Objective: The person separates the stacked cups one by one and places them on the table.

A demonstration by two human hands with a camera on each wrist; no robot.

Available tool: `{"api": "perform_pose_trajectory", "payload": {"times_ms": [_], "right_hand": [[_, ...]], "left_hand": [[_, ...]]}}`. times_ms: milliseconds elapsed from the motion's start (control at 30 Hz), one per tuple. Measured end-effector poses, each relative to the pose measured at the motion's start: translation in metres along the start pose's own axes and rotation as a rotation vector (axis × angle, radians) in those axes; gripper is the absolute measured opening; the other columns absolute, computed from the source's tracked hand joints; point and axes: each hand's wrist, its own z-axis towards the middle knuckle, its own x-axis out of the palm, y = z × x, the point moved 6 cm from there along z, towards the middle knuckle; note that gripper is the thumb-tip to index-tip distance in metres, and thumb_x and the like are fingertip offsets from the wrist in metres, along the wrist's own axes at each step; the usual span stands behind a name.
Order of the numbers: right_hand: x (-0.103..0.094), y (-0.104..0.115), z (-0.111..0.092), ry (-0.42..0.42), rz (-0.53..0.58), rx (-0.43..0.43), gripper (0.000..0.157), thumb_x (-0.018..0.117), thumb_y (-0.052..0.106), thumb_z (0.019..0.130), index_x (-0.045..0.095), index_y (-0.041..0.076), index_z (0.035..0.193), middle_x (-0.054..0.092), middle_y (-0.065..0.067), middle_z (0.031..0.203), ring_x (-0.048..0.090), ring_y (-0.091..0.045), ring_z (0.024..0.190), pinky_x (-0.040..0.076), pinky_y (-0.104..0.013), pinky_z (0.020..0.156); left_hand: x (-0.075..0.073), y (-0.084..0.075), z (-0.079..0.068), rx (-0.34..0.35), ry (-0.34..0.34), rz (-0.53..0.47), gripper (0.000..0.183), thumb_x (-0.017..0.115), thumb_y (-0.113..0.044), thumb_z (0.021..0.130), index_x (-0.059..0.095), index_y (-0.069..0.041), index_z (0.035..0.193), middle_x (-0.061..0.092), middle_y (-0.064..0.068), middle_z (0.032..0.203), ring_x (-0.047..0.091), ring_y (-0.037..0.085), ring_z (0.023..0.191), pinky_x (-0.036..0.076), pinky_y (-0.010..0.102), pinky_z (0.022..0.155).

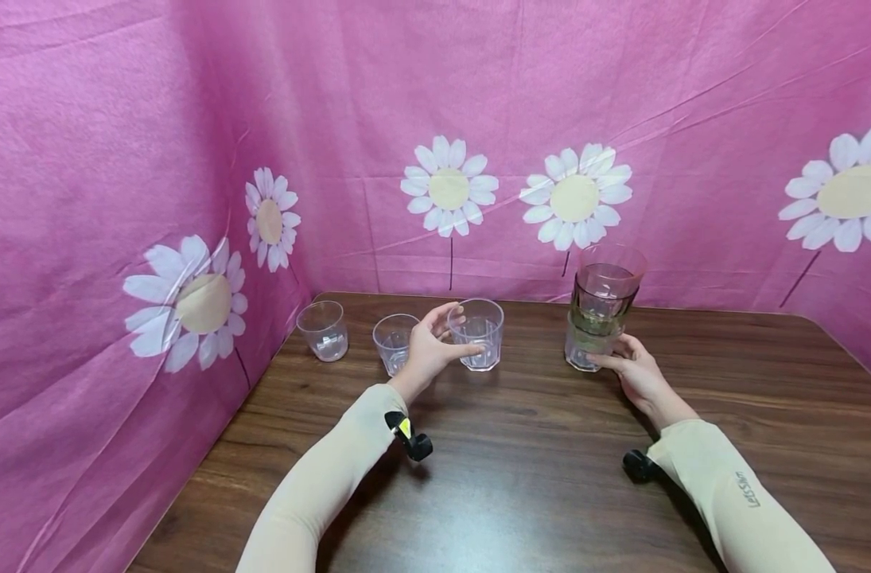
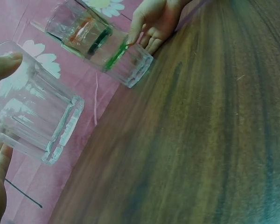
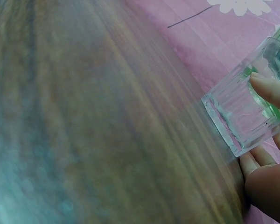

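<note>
My left hand (image 1: 426, 354) grips a clear faceted tumbler (image 1: 489, 334) from its left side, thumb across the front and fingers behind. In the left wrist view this tumbler (image 2: 46, 112) shows its thick base and nothing inside. To the right stands an upright stack: a clear tumbler (image 1: 580, 352) at the bottom, a green tinted one (image 1: 600, 306) in it, and a pink tinted one (image 1: 612, 259) on top. My right hand (image 1: 643, 380) holds the bottom tumbler low on its right side, with the thumb in front. Its base (image 3: 224, 128) is right at the tabletop in the right wrist view.
Two more clear glasses stand on the left of the wooden table (image 1: 492, 461): a rounded one (image 1: 324, 330) near the left edge and a shorter one (image 1: 394, 338) partly behind my left hand. A pink cloth (image 1: 363, 95) with daisies hangs behind the table and along its left.
</note>
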Motion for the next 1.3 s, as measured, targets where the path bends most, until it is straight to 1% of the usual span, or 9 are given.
{"api": "perform_pose_trajectory", "payload": {"times_ms": [200, 267, 433, 500, 600, 767, 1100, 1233, 1300], "right_hand": [[0.000, 0.000, 0.000, -0.005, -0.014, 0.015, 0.046, 0.068, -0.007, 0.089, 0.047, 0.023, 0.117, 0.061, 0.019, 0.104, 0.054, 0.002, 0.100, 0.043, -0.012, 0.087], [0.000, 0.000, 0.000, -0.005, -0.028, 0.017, 0.046, 0.068, -0.006, 0.089, 0.046, 0.023, 0.117, 0.060, 0.019, 0.104, 0.053, 0.002, 0.100, 0.043, -0.012, 0.087], [0.001, 0.000, 0.001, -0.007, -0.029, 0.013, 0.046, 0.067, -0.007, 0.090, 0.046, 0.022, 0.118, 0.061, 0.018, 0.104, 0.055, 0.001, 0.099, 0.045, -0.012, 0.085], [0.001, 0.000, 0.001, -0.006, -0.020, 0.010, 0.046, 0.067, -0.008, 0.089, 0.046, 0.022, 0.117, 0.062, 0.018, 0.103, 0.055, 0.001, 0.098, 0.045, -0.012, 0.085], [0.001, 0.001, 0.001, -0.002, -0.015, 0.004, 0.046, 0.067, -0.009, 0.089, 0.047, 0.021, 0.117, 0.062, 0.018, 0.103, 0.056, 0.001, 0.097, 0.046, -0.012, 0.084], [0.001, 0.001, 0.000, -0.001, -0.009, -0.004, 0.046, 0.067, -0.009, 0.089, 0.047, 0.021, 0.117, 0.063, 0.018, 0.102, 0.056, 0.001, 0.097, 0.046, -0.012, 0.084], [0.000, -0.001, 0.000, -0.007, -0.008, -0.004, 0.045, 0.067, -0.007, 0.089, 0.048, 0.024, 0.116, 0.062, 0.020, 0.104, 0.055, 0.002, 0.099, 0.043, -0.012, 0.087], [0.000, -0.001, 0.001, -0.002, -0.011, -0.012, 0.046, 0.066, -0.008, 0.089, 0.049, 0.026, 0.114, 0.062, 0.020, 0.104, 0.055, 0.002, 0.100, 0.043, -0.012, 0.087], [0.000, -0.002, 0.001, -0.003, -0.016, -0.012, 0.046, 0.066, -0.008, 0.089, 0.049, 0.026, 0.114, 0.062, 0.021, 0.104, 0.055, 0.002, 0.100, 0.043, -0.012, 0.087]], "left_hand": [[0.005, 0.008, -0.005, -0.020, 0.027, 0.001, 0.080, 0.088, 0.010, 0.064, 0.053, 0.004, 0.136, 0.060, 0.021, 0.133, 0.058, 0.035, 0.123, 0.044, 0.038, 0.108], [0.006, 0.011, -0.006, -0.011, 0.031, 0.007, 0.081, 0.088, 0.010, 0.063, 0.053, 0.004, 0.136, 0.060, 0.020, 0.133, 0.059, 0.034, 0.122, 0.045, 0.036, 0.107], [0.006, 0.018, -0.005, -0.002, 0.031, 0.020, 0.081, 0.088, 0.011, 0.062, 0.053, 0.006, 0.135, 0.060, 0.021, 0.132, 0.058, 0.038, 0.121, 0.047, 0.036, 0.105], [0.006, 0.020, -0.005, 0.000, 0.027, 0.021, 0.082, 0.087, 0.013, 0.062, 0.052, 0.007, 0.135, 0.059, 0.024, 0.133, 0.057, 0.041, 0.122, 0.047, 0.038, 0.106], [0.004, 0.024, -0.007, -0.007, 0.016, 0.032, 0.081, 0.088, 0.013, 0.061, 0.052, 0.008, 0.134, 0.059, 0.026, 0.132, 0.058, 0.039, 0.120, 0.047, 0.039, 0.105], [0.002, 0.031, -0.011, -0.033, 0.006, 0.050, 0.079, 0.088, 0.012, 0.061, 0.054, 0.005, 0.132, 0.060, 0.024, 0.130, 0.061, 0.033, 0.118, 0.047, 0.038, 0.105], [0.002, 0.033, -0.013, -0.011, 0.028, 0.058, 0.080, 0.086, 0.012, 0.064, 0.051, 0.005, 0.136, 0.055, 0.028, 0.135, 0.059, 0.034, 0.121, 0.043, 0.044, 0.109], [0.003, 0.033, -0.016, 0.017, 0.040, 0.064, 0.081, 0.086, 0.010, 0.066, 0.048, 0.006, 0.138, 0.052, 0.030, 0.137, 0.056, 0.036, 0.124, 0.042, 0.046, 0.109], [0.002, 0.033, -0.017, 0.042, 0.047, 0.059, 0.081, 0.087, 0.007, 0.067, 0.049, 0.005, 0.138, 0.053, 0.030, 0.137, 0.056, 0.035, 0.124, 0.042, 0.046, 0.109]]}}
